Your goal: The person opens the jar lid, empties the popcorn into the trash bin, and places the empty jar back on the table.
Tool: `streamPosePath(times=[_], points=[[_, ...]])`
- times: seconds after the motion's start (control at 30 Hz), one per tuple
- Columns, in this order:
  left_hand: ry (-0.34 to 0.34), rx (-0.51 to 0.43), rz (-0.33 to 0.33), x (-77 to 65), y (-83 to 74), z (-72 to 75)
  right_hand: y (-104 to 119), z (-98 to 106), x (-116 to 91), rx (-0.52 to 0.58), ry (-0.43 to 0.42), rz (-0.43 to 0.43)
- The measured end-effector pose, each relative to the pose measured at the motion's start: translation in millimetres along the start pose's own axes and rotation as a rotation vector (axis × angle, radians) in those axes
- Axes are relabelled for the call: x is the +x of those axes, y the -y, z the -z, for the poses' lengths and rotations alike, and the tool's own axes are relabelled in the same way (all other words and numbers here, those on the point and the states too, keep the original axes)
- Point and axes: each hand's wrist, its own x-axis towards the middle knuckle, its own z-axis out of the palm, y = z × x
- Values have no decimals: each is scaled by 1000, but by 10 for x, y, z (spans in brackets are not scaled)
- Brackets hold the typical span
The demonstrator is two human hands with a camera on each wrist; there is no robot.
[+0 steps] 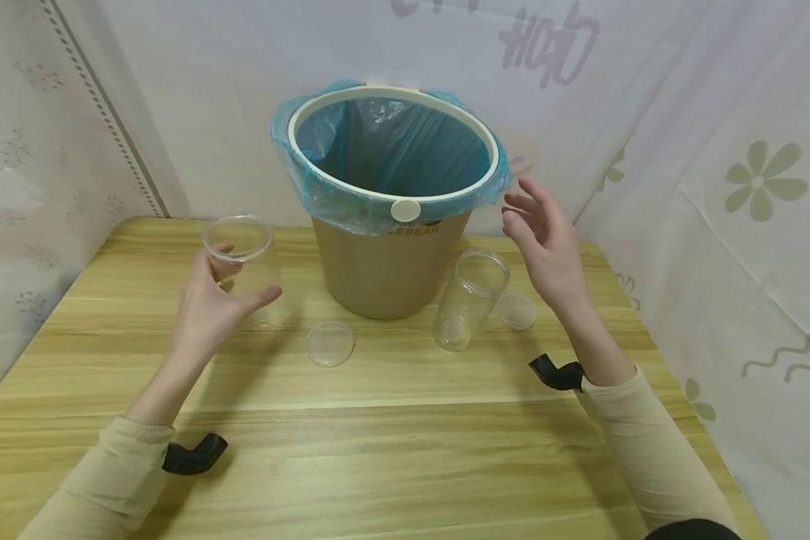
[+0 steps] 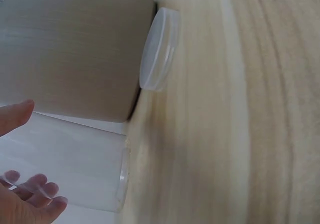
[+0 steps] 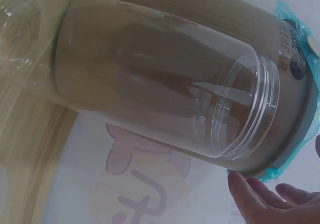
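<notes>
On the left, my left hand [image 1: 205, 307] grips a clear plastic jar [image 1: 259, 268], open rim up. In the left wrist view the thumb lies along one side and the fingers curve round the other. The jar's base shows close over the table. My right hand [image 1: 550, 251] holds nothing, its fingers apart beside the bin's right rim. Just below stands a second clear jar [image 3: 160, 84], upright and lidless, its threaded neck facing up. One clear lid [image 1: 329, 343] lies between the jars, another clear lid [image 1: 517, 310] to the right of the second jar.
A tan bin [image 1: 391, 270] lined with a blue bag [image 1: 337, 210] stands at the back middle, clamped by a cream ring. Wood-grain table [image 1: 351, 472] spreads below. Printed cloth [image 1: 715, 247] hangs behind and at both sides. Black curved pieces [image 1: 194, 454] stick out at both wrists.
</notes>
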Motion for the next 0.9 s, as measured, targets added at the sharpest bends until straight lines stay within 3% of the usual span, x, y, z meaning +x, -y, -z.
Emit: streamPosePath(times=[0.37, 0.6, 0.9], points=[[28, -34, -26, -33, 108, -67, -34, 15, -100, -94, -1, -3], [46, -30, -8, -47, 128, -84, -59, 26, -188, -112, 12, 5], [56, -31, -4, -84, 125, -62, -115, 32, -313, -118, 29, 75]])
